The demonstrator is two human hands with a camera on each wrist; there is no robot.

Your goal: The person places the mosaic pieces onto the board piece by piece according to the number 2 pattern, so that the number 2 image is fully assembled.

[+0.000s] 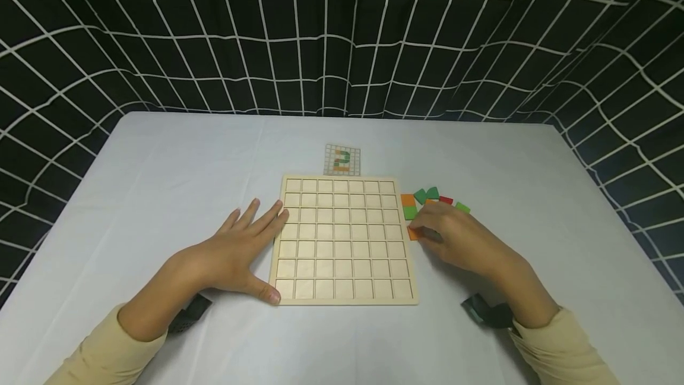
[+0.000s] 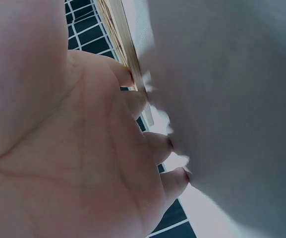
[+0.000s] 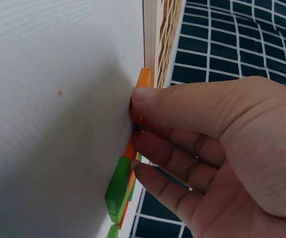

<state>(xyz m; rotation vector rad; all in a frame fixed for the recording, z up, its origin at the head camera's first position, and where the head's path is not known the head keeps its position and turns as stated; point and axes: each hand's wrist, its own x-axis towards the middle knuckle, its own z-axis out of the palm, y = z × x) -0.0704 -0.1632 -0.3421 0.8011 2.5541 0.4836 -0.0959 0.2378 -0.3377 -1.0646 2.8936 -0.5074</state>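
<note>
A pale wooden grid board (image 1: 342, 232) lies on the white table. My left hand (image 1: 235, 254) rests at its left side with the fingers spread, fingertips and thumb touching the edge. In the left wrist view, that palm (image 2: 93, 148) hides most of the board. Off the board's right edge, my right hand (image 1: 454, 236) pinches an orange square tile (image 1: 414, 233) between thumb and fingers. The right wrist view shows the thumb pressed on this orange tile (image 3: 144, 78). Beside the hand lie another orange tile (image 1: 408, 199), a green square tile (image 1: 409, 212) and dark green rounded pieces (image 1: 432, 193).
Behind the board lies a small pattern card (image 1: 342, 160) with an orange and green figure on a grid. A red piece (image 1: 446, 200) and a light green piece (image 1: 462, 207) show past the right hand. Black netted cloth (image 1: 342, 34) hangs behind the table.
</note>
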